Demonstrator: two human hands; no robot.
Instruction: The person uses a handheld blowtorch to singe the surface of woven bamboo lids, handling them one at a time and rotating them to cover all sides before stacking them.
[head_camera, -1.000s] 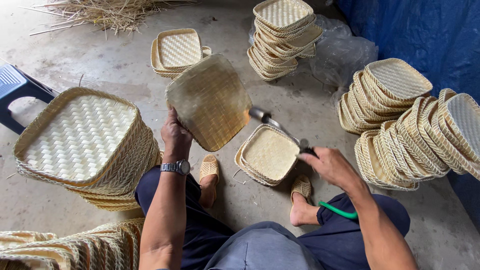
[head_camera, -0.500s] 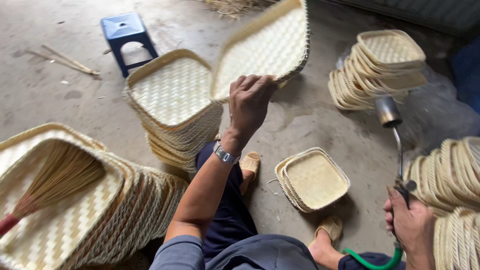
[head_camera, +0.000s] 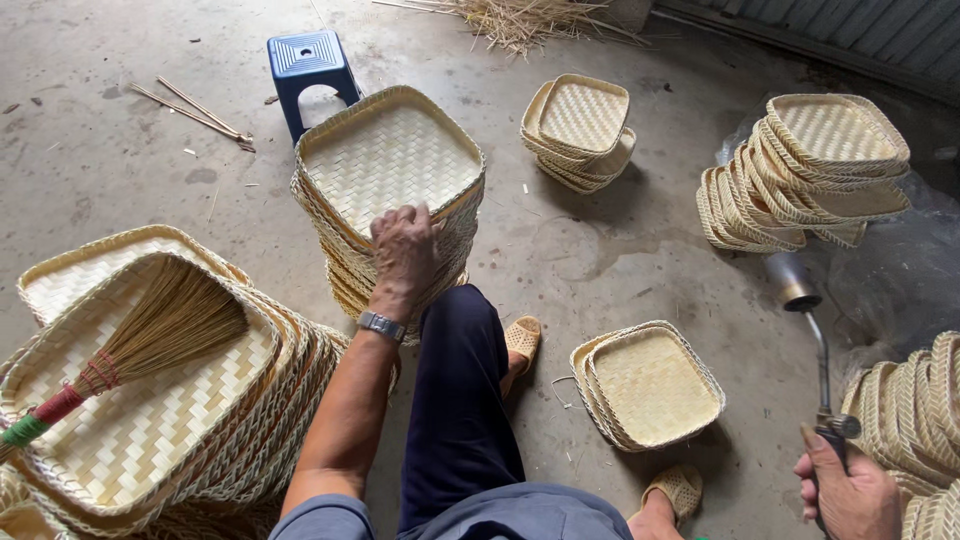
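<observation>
Head view: the left hand (head_camera: 403, 250) lies flat, fingers spread, on the near rim of the top woven tray (head_camera: 388, 160) of a stack, centre of the frame; light, stiff, springy, best held by the rim. Lower right, the right hand (head_camera: 850, 492) is closed around a torch (head_camera: 812, 340)

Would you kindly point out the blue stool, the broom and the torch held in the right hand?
blue stool (head_camera: 305, 53), head view, on its square top.
broom (head_camera: 165, 325), head view, on the fanned straw bristles.
torch (head_camera: 793, 282), head view, on the metal nozzle.
right hand (head_camera: 850, 495), head view, on its back.
</observation>
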